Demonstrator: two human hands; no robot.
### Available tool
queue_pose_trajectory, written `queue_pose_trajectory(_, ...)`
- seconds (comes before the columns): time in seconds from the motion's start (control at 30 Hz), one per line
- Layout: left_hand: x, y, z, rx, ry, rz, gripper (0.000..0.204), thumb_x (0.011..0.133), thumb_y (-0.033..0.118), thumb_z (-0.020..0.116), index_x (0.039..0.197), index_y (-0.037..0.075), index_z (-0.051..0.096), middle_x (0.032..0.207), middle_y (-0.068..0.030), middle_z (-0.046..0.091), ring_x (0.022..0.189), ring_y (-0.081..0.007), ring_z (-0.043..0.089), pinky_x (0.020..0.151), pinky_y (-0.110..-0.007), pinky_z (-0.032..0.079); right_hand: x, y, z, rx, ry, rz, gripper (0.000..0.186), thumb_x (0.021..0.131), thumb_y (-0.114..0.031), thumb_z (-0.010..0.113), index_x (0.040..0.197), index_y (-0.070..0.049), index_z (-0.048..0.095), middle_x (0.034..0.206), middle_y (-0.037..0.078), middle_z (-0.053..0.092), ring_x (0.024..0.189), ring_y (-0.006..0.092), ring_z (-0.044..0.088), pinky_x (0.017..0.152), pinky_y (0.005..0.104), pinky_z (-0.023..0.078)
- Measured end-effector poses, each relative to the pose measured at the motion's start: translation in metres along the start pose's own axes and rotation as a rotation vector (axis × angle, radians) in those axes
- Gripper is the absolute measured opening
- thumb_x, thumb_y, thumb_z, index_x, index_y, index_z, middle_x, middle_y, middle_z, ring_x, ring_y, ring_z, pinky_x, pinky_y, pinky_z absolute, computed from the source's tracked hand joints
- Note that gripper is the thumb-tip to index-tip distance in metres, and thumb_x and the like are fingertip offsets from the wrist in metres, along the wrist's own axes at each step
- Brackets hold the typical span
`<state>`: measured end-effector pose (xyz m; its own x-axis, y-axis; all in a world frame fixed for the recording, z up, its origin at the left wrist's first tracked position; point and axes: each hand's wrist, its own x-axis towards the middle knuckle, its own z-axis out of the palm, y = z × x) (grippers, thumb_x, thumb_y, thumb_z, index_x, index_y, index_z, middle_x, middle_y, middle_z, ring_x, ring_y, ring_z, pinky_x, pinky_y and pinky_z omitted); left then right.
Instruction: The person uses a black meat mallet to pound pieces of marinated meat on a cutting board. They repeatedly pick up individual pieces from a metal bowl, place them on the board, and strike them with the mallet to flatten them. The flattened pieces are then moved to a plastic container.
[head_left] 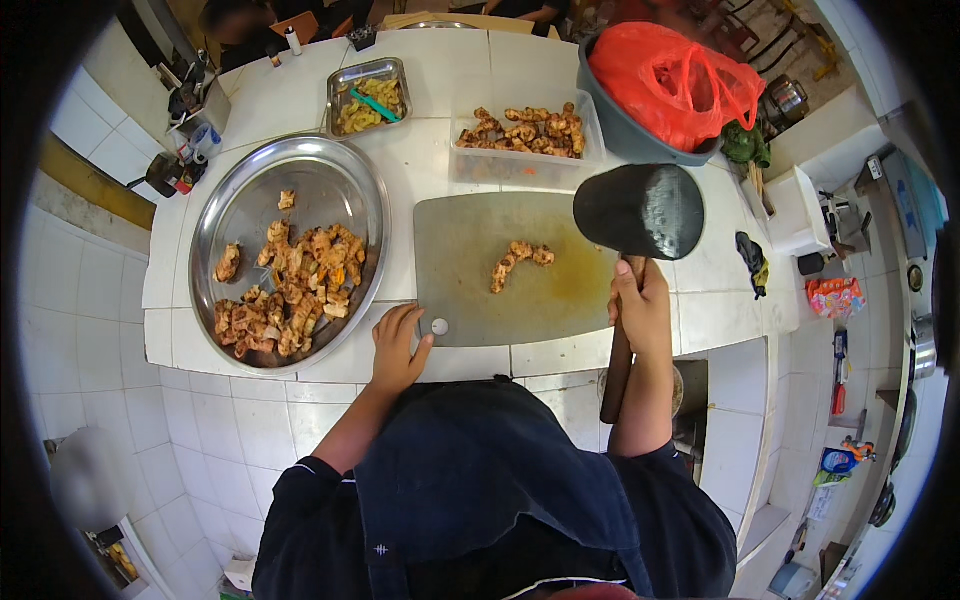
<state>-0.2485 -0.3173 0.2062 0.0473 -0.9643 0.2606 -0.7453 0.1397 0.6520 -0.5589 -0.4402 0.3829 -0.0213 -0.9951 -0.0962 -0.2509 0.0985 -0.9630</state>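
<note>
Root piece: the brown, knobbly, curved root piece [521, 259] lies about mid-board, on the grey-green rectangular cutting board [455, 240]; it touches nothing else there.
Bearing from my grip: it lies to the left of my right hand [643, 303] and slightly farther from my body; the right is the nearer hand, by a small margin.
Long axis: bent; one end points back toward me, the other off to the right, toward the mallet side.
Mallet: the black, cylindrical-headed mallet with a brown handle [655, 212] has its head beyond my right hand, right of the root piece and apart from it in this view.
Right grip: fingers wrapped closed round the handle, just below the head; thumb laid along it.
Left grip: my left hand [397, 348] is palm down, fingers loosely spread, holding nothing visible; it sits at the board's near left corner; whether it presses the board, I cannot tell.
</note>
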Motion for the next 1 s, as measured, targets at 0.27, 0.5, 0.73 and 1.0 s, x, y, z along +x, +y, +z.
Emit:
queue_pose_trajectory(0.27,-0.003,-0.005,-0.002,-0.007,-0.012,0.029,0.048,0.089,0.027,0.058,0.129,0.002,0.050,0.132,-0.0173,0.051,0.125,-0.0351,0.044,0.104,-0.046,0.029,-0.011,-0.004,0.036,-0.021,-0.022,-0.070,0.029,0.101,-0.029,0.051,0.100,0.000,0.055,0.066,0.003,0.053,0.047,0.0090,0.049,0.043,0.0231,0.039)
queue_pose_trajectory(0.5,-0.007,-0.007,0.002,0.023,0.027,0.012,0.049,0.090,0.028,0.058,0.131,0.002,0.049,0.131,-0.0173,0.051,0.126,-0.0349,0.043,0.104,-0.047,0.030,0.018,0.085,0.065,-0.267,-0.204,0.020,0.033,0.098,-0.037,0.056,0.102,-0.004,0.054,0.062,0.003,0.051,0.043,0.0108,0.048,0.040,0.0273,0.042)
queue_pose_trajectory(0.73,-0.004,-0.008,0.006,0.017,0.057,0.001,0.050,0.089,0.028,0.060,0.130,0.002,0.049,0.131,-0.0165,0.053,0.125,-0.0344,0.045,0.103,-0.046,0.032,0.013,0.016,0.040,-0.058,-0.233,0.203,0.037,0.097,-0.042,0.055,0.098,-0.005,0.054,0.062,0.002,0.051,0.042,0.0103,0.047,0.038,0.0257,0.040)
queue_pose_trajectory(1.0,-0.008,-0.008,0.003,0.018,0.085,0.017,0.048,0.089,0.027,0.060,0.129,0.002,0.049,0.130,-0.0175,0.053,0.123,-0.0350,0.046,0.101,-0.047,0.033,0.005,-0.030,0.019,0.037,-0.113,0.005,0.036,0.098,-0.040,0.055,0.097,-0.004,0.052,0.061,0.002,0.049,0.041,0.0099,0.046,0.038,0.0244,0.039)
